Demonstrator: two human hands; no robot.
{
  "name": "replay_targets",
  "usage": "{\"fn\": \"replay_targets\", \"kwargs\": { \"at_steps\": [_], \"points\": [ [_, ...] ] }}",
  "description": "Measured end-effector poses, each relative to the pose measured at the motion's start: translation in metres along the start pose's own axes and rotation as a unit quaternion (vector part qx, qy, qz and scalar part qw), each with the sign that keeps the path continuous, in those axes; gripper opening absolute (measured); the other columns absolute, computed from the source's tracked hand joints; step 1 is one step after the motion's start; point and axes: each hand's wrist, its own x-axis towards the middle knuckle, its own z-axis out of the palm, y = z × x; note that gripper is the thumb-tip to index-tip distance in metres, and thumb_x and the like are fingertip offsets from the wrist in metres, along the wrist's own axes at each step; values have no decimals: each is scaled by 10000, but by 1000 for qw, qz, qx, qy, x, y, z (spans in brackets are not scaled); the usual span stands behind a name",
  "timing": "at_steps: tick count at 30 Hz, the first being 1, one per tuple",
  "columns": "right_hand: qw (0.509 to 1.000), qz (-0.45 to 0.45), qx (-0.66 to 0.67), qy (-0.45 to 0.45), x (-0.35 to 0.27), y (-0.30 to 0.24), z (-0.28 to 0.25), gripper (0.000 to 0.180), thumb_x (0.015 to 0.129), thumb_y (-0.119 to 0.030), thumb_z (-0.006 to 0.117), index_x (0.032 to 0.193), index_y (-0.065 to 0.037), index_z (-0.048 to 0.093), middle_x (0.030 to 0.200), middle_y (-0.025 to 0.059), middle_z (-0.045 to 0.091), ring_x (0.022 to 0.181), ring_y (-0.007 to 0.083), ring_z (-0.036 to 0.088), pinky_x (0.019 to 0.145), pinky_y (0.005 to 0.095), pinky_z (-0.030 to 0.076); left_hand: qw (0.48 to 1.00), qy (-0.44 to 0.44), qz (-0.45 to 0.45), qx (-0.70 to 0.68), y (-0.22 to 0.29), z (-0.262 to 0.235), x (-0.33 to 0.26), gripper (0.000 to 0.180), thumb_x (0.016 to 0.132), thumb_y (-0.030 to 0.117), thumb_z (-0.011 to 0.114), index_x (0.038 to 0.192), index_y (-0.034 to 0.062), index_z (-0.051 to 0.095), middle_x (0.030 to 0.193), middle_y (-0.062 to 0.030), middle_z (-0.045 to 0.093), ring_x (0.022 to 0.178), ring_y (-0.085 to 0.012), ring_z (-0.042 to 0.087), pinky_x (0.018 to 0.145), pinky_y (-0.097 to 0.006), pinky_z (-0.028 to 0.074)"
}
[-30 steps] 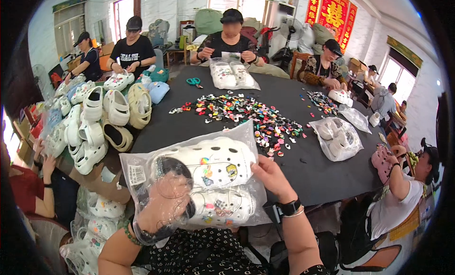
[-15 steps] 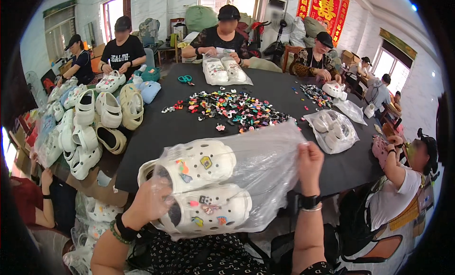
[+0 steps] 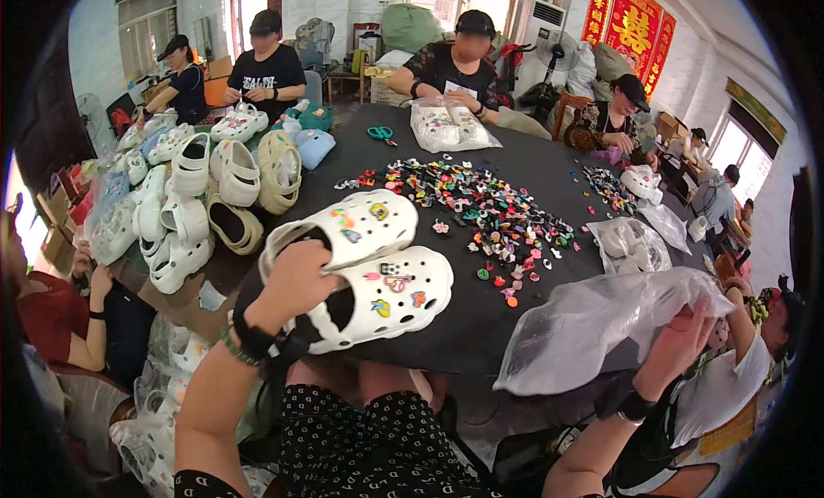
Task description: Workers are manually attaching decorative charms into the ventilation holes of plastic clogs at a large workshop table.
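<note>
My left hand (image 3: 292, 283) grips the heel ends of a pair of white clogs (image 3: 378, 271) decorated with small coloured charms, held over the near edge of the black table (image 3: 343, 168). The pair is out of its bag. My right hand (image 3: 682, 344) is off to the right, pinching an empty clear plastic bag (image 3: 592, 322) that hangs loose beyond the table's edge. Between the two, a heap of coloured shoe charms (image 3: 481, 211) is spread over the middle of the table.
Several white and beige clogs (image 3: 206, 193) are stacked along the table's left side. Bagged clogs (image 3: 446, 125) lie at the far side and another bagged pair (image 3: 627, 245) at the right. Several people sit around the table; teal scissors (image 3: 380, 133) lie near the far edge.
The clogs were inside the plastic bag before; my right hand has pulled the bag off to the right while my left hand kept hold of the clogs.
</note>
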Motion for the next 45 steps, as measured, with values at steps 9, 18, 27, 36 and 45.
{"fn": "replay_targets", "kwargs": {
  "at_steps": [9,18,27,36,45],
  "points": [
    [973,-229,11,24,-83,-8,43,373,926,-5,579,1266,135,516,1310,237,478,1159,377,548,947,481,526,989,90,-17,113,16,4,-9,413,818,180,699,1205,55,622,1187,-169,625,1113,-344,576,979,-444,433],
    [835,-229,-35,-499,-202,-29,87,311,881,-9,629,1170,84,561,1145,244,569,998,373,612,853,446,537,468,-260,-212,-818,95,1,-93,647,1035,457,395,1525,164,91,1447,-166,406,1266,-253,500,986,-389,439],
    [667,86,178,-719,-253,-50,138,297,783,-36,736,1031,-29,574,984,135,622,917,344,629,802,403,511,705,-96,-294,-638,69,9,-119,628,873,-31,578,1462,56,377,1283,-96,585,1109,-152,588,941,-287,474],
    [765,8,-34,-643,-251,-48,156,727,632,20,778,1292,-149,525,1378,173,453,1182,305,514,881,446,457,919,-139,-12,-368,67,-3,-138,256,743,89,677,996,53,682,1113,-131,630,1095,-321,566,906,-403,464],
    [700,104,8,-706,-251,-33,155,355,768,-23,726,1113,-59,650,1050,90,682,987,288,656,861,333,493,954,-14,71,-290,77,-15,-133,333,698,28,670,1000,138,758,1130,-129,651,1108,-334,589,894,-406,493]
  ]
}}
